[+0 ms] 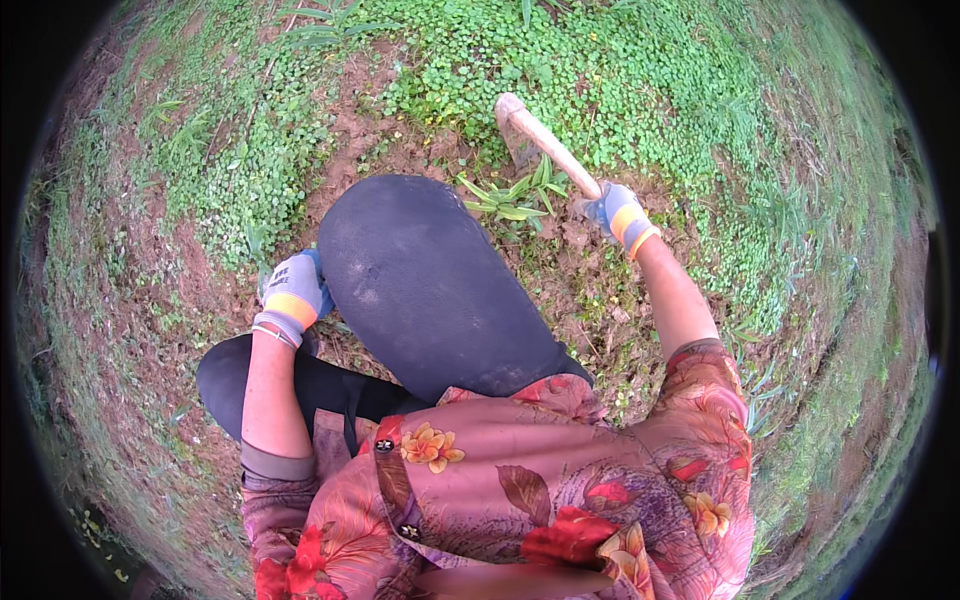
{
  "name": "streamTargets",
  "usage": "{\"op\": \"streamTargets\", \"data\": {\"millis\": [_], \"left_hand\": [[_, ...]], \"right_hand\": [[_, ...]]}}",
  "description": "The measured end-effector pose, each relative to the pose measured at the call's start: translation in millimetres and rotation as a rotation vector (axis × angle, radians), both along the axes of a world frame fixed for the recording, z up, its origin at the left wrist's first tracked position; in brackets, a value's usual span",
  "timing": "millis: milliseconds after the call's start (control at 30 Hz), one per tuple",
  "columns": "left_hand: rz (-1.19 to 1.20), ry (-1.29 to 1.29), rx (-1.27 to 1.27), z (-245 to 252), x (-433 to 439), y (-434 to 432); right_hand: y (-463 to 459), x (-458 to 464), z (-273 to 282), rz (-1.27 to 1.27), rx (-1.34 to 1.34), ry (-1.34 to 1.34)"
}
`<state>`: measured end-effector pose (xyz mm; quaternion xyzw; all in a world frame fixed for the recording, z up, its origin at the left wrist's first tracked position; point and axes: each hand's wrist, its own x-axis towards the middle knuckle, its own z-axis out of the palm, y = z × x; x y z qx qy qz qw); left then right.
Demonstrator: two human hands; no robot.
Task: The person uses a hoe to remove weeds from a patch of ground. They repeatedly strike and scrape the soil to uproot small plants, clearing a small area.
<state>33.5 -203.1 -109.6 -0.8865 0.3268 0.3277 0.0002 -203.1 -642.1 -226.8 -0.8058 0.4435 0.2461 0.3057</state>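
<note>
My right hand, in a grey and blue work glove with an orange cuff band, grips the wooden handle of a short hoe. The hoe's blade points down into the low green plants, partly hidden behind the handle. Just left of the handle grows a long-leafed plant in bare soil. My left hand, gloved the same way, is beside my bent dark-trousered knee. Its fingers are mostly hidden by the knee, so what they hold or touch cannot be seen.
Small round-leaved weeds cover the ground ahead and to the right. Reddish-brown soil shows between patches. Another long-leafed plant stands at the upper left. Loose soil and weed bits lie beside my leg.
</note>
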Motion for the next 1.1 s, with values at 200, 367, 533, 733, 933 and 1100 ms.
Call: {"op": "streamTargets", "data": {"millis": [200, 367, 533, 733, 933, 1100], "left_hand": [[0.137, 0.075, -0.157, 7, -2, -6], [0.047, 0.015, -0.036, 21, -10, -9], [0.056, 0.044, -0.002, 31, -12, -11], [0.084, 0.063, -0.046, 27, -12, -14], [0.068, 0.046, -0.128, 19, -13, -6], [0.022, 0.012, -0.136, 22, -15, 1]], "right_hand": [[10, 1, 11, -0.36, 0.308, -0.001], [-5, -74, 29, -0.652, 0.48, 0.064], [-8, -138, 80, -0.687, 0.499, 0.062], [4, -155, 115, -0.785, 0.5, -0.078], [25, -139, 43, -0.989, 0.401, -0.295], [71, -138, 9, -1.198, 0.649, -0.415]]}}
